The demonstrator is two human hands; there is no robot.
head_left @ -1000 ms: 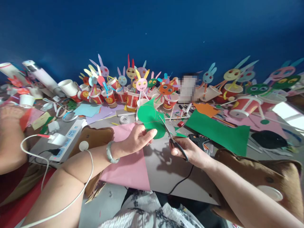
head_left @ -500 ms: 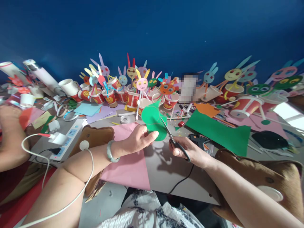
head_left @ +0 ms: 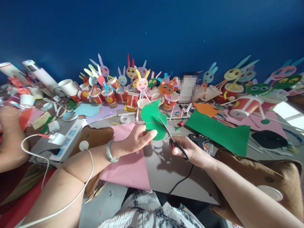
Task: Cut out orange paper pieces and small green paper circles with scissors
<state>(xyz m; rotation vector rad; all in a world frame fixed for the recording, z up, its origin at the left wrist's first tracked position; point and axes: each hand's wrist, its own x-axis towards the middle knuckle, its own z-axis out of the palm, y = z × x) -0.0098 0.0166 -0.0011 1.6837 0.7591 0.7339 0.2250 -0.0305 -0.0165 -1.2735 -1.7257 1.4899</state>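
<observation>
Pinched between the thumb and fingers of my left hand (head_left: 142, 137) is a piece of green paper (head_left: 152, 114), raised above the table. Its outline is rounded, with a pointed bit at the top and a faint curved line drawn across it. My right hand (head_left: 186, 147) is closed round the black handles of a pair of scissors (head_left: 169, 132). The blades reach up and left to the right-hand edge of the green paper. Beneath my left hand and forearm lies a large pink sheet (head_left: 128, 169).
Red-and-white paper cups (head_left: 133, 98) with paper rabbit faces line the back by the blue wall. A big green sheet (head_left: 218, 131) lies right, near a black glue gun (head_left: 198, 139). At left are a power strip (head_left: 68, 139), a white cable across my arm, and another person's arm (head_left: 11, 139).
The scissor blades look slightly closer together at the edge of the green paper. Both hands stay in nearly the same place.
</observation>
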